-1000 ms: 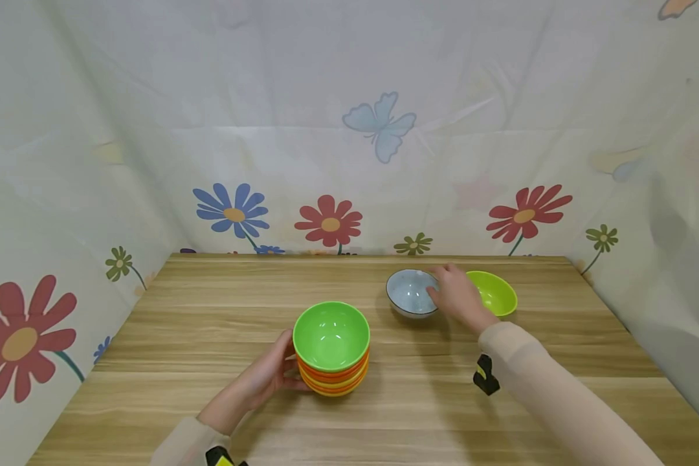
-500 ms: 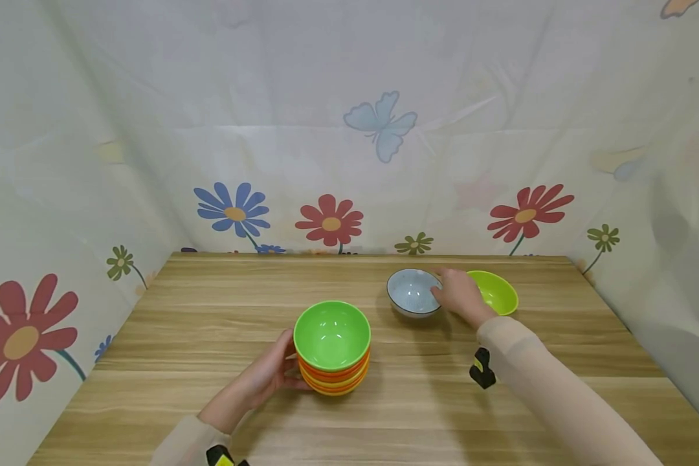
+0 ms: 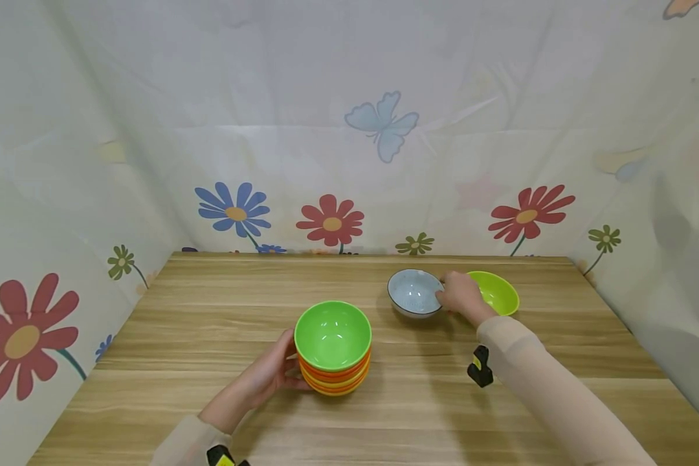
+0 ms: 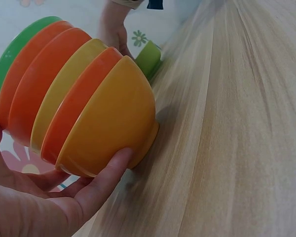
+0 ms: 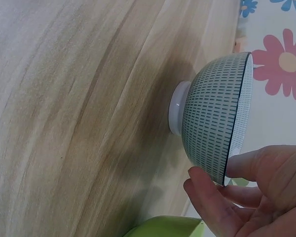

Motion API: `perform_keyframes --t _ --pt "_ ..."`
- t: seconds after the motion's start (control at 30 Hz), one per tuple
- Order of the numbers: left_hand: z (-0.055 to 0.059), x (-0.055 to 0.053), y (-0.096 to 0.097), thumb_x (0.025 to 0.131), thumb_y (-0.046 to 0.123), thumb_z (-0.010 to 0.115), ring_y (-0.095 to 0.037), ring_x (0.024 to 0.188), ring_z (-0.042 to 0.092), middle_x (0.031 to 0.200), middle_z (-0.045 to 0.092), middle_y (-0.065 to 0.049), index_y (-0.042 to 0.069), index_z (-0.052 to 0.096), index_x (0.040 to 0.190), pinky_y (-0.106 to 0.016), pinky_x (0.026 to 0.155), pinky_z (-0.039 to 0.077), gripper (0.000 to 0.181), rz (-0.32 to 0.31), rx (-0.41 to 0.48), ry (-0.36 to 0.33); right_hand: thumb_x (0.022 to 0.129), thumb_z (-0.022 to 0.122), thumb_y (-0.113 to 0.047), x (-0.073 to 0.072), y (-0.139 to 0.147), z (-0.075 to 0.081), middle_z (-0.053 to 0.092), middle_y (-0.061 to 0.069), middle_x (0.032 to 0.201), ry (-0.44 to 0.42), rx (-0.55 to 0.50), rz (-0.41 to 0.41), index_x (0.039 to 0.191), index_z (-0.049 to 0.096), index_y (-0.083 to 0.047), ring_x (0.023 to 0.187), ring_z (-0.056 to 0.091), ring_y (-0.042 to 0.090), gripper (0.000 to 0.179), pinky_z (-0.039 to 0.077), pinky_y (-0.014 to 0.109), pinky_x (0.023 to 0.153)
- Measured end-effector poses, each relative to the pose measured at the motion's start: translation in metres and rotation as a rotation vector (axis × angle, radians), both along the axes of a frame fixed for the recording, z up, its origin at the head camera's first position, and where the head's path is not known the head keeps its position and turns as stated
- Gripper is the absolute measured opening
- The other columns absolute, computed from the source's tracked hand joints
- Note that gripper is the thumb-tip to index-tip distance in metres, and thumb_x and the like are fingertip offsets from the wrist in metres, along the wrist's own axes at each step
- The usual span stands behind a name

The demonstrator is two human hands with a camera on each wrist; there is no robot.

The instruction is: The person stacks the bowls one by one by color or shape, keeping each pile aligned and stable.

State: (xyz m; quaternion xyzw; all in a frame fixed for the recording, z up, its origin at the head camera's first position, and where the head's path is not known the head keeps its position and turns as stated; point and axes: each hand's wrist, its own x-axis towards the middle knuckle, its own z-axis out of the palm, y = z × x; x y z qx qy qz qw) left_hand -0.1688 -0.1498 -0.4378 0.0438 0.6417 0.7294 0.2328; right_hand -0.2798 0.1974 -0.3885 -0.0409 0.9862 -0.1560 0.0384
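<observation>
A stack of nested bowls [image 3: 333, 382] stands left of the table's middle, a green bowl [image 3: 332, 336] on top with several orange and yellow ones under it. My left hand [image 3: 270, 369] holds the stack from its left side, the fingers against the lower bowls in the left wrist view. Farther back, my right hand [image 3: 461, 294] pinches the right rim of a grey-blue bowl [image 3: 413, 292], thumb inside and fingers outside. The right wrist view shows this patterned bowl [image 5: 212, 108] with dark dashes, a dark rim and a white foot. Whether its foot touches the table cannot be told.
A lime-green bowl [image 3: 496, 294] stands just right of my right hand, partly hidden by it. The wooden table [image 3: 221, 291] ends at a flower-printed cloth [image 3: 268, 149] at the back and both sides.
My right thumb and fingers have closed onto the grey-blue bowl's rim, the hand shifting slightly right. The left hand and the stack stay in place.
</observation>
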Motion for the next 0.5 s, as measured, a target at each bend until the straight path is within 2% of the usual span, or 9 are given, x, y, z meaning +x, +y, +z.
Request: perform_keyframes --t 0.1,0.3,0.5 --pt "-0.0003 -0.0002 0.0000 0.090 0.060 0.036 -0.032 0.116 0.047 0.138 0.033 -0.025 0.000 0.031 0.137 -0.050 0.080 0.052 0.076 0.001 0.001 -0.001 0.081 0.053 -0.007 -0.0001 -0.0003 0.0008 0.064 0.023 0.092 -0.009 -0.009 -0.005 0.114 0.055 0.014 0.044 0.058 0.015 0.039 0.050 0.033 0.065" --pt "-0.0007 -0.0003 0.0000 0.090 0.061 0.036 -0.032 0.115 0.047 0.138 0.033 -0.025 0.000 0.031 0.138 -0.050 0.081 0.052 0.077 -0.001 0.007 0.002 0.077 0.050 -0.002 -0.0003 -0.0017 0.0017 0.062 0.029 0.104 -0.035 -0.057 -0.025 0.113 0.056 0.014 0.055 0.066 0.023 0.040 0.050 0.029 0.059" --pt "-0.0003 0.0001 0.0002 0.089 0.061 0.037 -0.031 0.114 0.048 0.137 0.034 -0.025 0.000 0.032 0.137 -0.051 0.080 0.052 0.077 0.002 0.008 0.004 0.076 0.048 0.000 0.0003 -0.0024 0.0017 0.061 0.030 0.106 -0.037 -0.092 -0.041 0.113 0.056 0.014 0.058 0.067 0.024 0.041 0.050 0.026 0.056"
